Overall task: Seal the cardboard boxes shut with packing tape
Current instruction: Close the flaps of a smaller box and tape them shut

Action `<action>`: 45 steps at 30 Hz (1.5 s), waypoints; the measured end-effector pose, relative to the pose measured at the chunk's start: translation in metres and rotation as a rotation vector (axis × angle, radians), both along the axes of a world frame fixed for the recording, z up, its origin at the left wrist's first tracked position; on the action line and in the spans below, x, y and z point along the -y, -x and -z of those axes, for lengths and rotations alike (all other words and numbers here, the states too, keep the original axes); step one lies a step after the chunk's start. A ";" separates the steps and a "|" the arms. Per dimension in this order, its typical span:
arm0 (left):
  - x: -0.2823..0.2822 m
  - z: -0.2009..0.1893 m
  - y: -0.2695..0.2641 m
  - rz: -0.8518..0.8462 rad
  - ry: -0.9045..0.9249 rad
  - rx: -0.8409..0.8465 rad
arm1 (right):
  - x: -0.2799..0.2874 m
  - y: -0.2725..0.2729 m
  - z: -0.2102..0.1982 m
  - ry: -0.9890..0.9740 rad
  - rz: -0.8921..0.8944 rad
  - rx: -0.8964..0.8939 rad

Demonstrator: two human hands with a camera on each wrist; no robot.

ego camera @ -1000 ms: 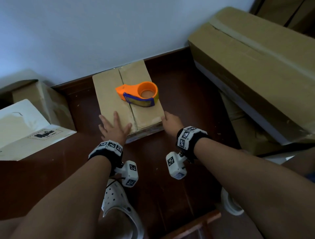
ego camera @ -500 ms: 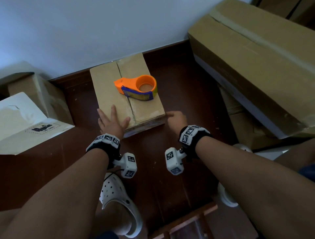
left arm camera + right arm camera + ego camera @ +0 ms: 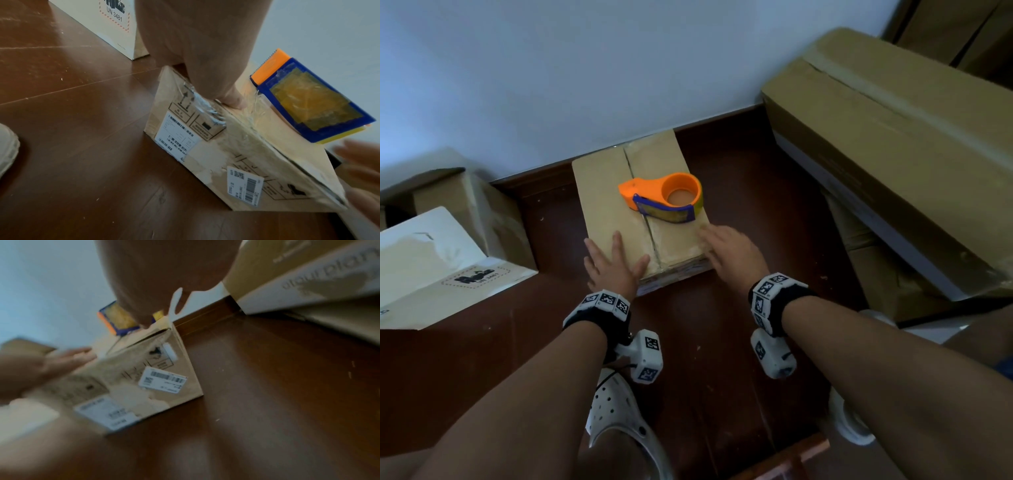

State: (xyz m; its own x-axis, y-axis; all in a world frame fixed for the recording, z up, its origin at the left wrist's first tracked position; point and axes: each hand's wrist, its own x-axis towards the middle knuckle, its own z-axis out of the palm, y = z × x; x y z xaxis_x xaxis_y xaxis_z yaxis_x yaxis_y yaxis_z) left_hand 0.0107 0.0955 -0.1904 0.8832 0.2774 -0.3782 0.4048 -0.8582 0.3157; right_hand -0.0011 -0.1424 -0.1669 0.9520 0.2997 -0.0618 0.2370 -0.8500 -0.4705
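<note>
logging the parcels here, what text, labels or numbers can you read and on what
"UN 3481": on the white box at left, inside a red dashed frame.
Large print on the big carton at right: blurred, unreadable.
Barcode stickers on the small cardboard box: too small to read.
Handling symbols on the same box: captions illegible.
Tape dispenser: no text seen.

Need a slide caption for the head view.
Both hands, left hand and right hand, lie flat on a small cardboard box under an orange tape dispenser.

Marker-tagged black wristbands [image 3: 604, 308], white clogs [image 3: 619, 414]
</note>
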 end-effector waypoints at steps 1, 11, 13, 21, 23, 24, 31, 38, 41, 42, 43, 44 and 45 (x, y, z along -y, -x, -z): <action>0.001 -0.001 -0.001 0.000 0.000 -0.004 | 0.001 -0.003 0.001 0.045 -0.187 0.108; 0.008 -0.016 -0.006 0.925 0.070 0.438 | -0.007 0.001 -0.007 0.347 -0.413 -0.018; 0.011 -0.008 -0.006 1.007 0.049 0.399 | -0.007 0.003 -0.007 0.372 -0.405 -0.036; 0.011 -0.015 -0.003 0.907 0.047 0.386 | -0.038 -0.015 -0.013 0.209 -0.287 -0.052; 0.010 -0.014 -0.001 0.882 0.046 0.373 | -0.043 -0.018 -0.011 0.199 -0.289 -0.053; 0.010 -0.015 -0.001 0.872 0.046 0.359 | -0.045 -0.018 -0.010 0.207 -0.287 -0.047; 0.004 -0.013 0.002 0.880 0.110 0.367 | -0.046 -0.012 -0.009 0.266 -0.262 -0.025; -0.056 -0.021 0.016 0.749 0.072 0.385 | -0.035 -0.004 -0.015 0.283 -0.215 -0.014; -0.058 -0.024 0.022 0.759 0.045 0.394 | -0.034 -0.004 -0.019 0.313 -0.176 -0.030; -0.058 -0.022 0.022 0.748 0.040 0.397 | -0.036 -0.005 -0.020 0.341 -0.175 -0.046; -0.059 -0.021 0.022 0.732 0.039 0.399 | -0.038 -0.006 -0.022 0.372 -0.173 -0.061; -0.061 -0.019 0.022 0.720 0.050 0.399 | -0.040 -0.008 -0.023 0.400 -0.169 -0.076; -0.063 -0.018 0.021 0.713 0.065 0.389 | -0.041 -0.009 -0.024 0.415 -0.168 -0.091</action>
